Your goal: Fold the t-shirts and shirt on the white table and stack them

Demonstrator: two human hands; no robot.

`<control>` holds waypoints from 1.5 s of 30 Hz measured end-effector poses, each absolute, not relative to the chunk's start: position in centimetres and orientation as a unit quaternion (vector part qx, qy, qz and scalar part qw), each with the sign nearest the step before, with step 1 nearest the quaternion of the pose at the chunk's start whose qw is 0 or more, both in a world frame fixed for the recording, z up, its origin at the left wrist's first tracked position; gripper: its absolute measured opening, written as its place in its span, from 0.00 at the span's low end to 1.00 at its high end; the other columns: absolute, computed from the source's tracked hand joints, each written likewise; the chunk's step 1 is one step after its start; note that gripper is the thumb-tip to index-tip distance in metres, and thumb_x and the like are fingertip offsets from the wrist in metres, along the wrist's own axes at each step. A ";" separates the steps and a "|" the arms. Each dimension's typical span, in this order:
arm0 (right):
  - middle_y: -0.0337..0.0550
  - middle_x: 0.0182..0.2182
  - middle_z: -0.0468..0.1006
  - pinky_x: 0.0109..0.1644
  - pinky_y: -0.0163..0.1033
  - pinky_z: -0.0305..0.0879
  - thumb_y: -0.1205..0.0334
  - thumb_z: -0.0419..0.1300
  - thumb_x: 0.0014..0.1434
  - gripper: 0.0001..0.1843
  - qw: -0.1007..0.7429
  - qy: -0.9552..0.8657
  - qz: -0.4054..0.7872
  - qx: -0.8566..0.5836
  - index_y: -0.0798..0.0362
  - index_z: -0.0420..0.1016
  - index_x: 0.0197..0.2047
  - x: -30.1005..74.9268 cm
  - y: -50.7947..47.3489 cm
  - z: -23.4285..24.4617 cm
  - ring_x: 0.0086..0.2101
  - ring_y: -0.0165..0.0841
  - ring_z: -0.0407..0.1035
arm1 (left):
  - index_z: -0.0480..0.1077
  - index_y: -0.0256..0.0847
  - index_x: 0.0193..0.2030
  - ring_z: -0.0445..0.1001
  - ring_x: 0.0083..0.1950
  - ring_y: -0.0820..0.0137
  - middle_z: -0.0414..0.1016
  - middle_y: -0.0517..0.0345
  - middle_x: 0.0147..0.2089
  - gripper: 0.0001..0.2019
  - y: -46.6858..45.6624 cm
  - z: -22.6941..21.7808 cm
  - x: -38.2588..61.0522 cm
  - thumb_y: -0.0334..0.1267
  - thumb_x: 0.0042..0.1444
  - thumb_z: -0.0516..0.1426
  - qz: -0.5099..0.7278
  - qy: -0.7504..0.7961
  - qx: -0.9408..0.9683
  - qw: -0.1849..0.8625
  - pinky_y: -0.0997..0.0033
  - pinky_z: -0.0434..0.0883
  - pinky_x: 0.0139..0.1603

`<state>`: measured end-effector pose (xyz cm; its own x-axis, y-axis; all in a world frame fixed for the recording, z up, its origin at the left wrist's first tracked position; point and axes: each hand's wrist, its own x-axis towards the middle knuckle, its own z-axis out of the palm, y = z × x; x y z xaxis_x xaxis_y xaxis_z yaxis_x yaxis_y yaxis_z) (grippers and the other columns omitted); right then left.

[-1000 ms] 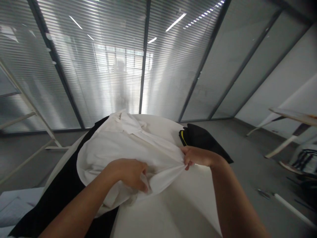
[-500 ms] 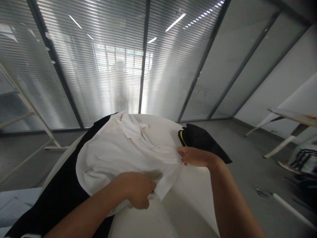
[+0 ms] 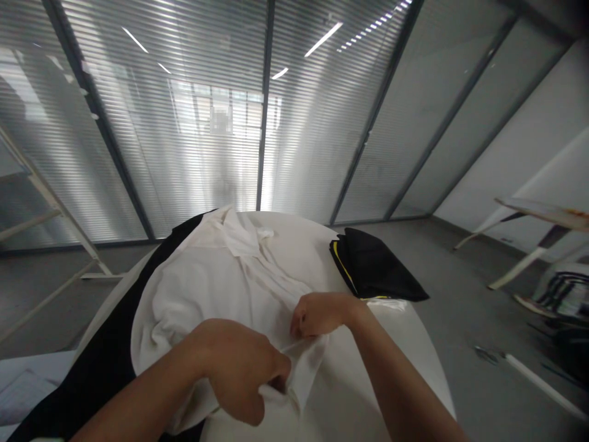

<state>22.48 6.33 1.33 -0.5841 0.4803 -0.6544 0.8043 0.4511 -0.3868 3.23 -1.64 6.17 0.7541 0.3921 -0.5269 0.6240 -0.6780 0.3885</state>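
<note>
A white collared shirt point(image 3: 202, 288) lies rumpled across a round, white-covered table point(image 3: 340, 393), its collar at the far side. My left hand point(image 3: 246, 371) is closed on a fold of the shirt near the table's front, with a bit of cloth showing between thumb and fingers. Just to its right, my right hand point(image 3: 317, 316) pinches the shirt too; its fingertips are partly hidden. Under the shirt's left side lies a black cloth point(image 3: 101, 350) that hangs over the table's edge.
A folded black cloth with yellow edging point(image 3: 380, 264) rests at the table's right. On the left stands a pale metal frame point(image 3: 59, 209), with papers point(image 3: 32, 390) below it. Another table point(image 3: 543, 212) is at the far right. Blinds-covered glass panels point(image 3: 202, 123) rise behind.
My right hand has moved left and nearer, toward my left hand. My left hand has come slightly closer to me, pulling the shirt's fold with it.
</note>
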 end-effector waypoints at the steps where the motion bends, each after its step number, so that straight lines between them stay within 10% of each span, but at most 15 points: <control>1: 0.47 0.33 0.82 0.39 0.36 0.66 0.57 0.57 0.55 0.17 0.249 0.808 -0.348 0.406 0.58 0.82 0.40 22.3 6.3 1.1 0.36 0.37 0.75 | 0.74 0.45 0.52 0.78 0.36 0.61 0.81 0.53 0.40 0.23 -1.6 6.3 3.2 0.38 0.46 0.58 -0.209 0.277 0.892 0.290 0.72 0.63 0.25; 15: 0.51 0.23 0.78 0.26 0.38 0.67 0.47 0.56 0.55 0.23 0.294 0.673 -0.381 0.561 0.61 0.78 0.31 25.3 7.1 1.0 0.19 0.35 0.72 | 0.68 0.44 0.59 0.77 0.33 0.70 0.75 0.65 0.29 0.29 -1.5 7.1 3.2 0.30 0.46 0.61 -0.238 0.108 0.854 0.450 0.76 0.69 0.35; 27: 0.55 0.56 0.68 0.50 0.48 0.64 0.41 0.49 0.64 0.32 0.013 0.827 -0.018 0.562 0.46 0.59 0.66 21.2 7.2 -4.8 0.53 0.47 0.65 | 0.70 0.41 0.51 0.75 0.51 0.57 0.77 0.46 0.49 0.17 6.9 -3.9 0.9 0.38 0.59 0.49 -0.006 0.512 0.847 0.143 0.58 0.70 0.48; 36: 0.47 0.48 0.73 0.44 0.38 0.66 0.48 0.39 0.70 0.24 -0.058 0.841 0.015 0.538 0.35 0.58 0.66 21.1 8.7 -7.5 0.44 0.37 0.71 | 0.69 0.42 0.47 0.67 0.53 0.57 0.70 0.48 0.51 0.12 8.4 -8.4 1.9 0.35 0.57 0.51 0.108 0.575 0.809 -0.048 0.55 0.65 0.50; 45: 0.53 0.54 0.74 0.57 0.39 0.62 0.63 0.46 0.68 0.20 0.034 0.807 -0.039 0.589 0.55 0.73 0.55 27.7 12.1 -6.1 0.53 0.38 0.69 | 0.67 0.45 0.58 0.62 0.59 0.59 0.68 0.50 0.57 0.20 8.8 -9.6 1.2 0.36 0.58 0.51 0.148 0.554 0.819 -0.016 0.55 0.56 0.62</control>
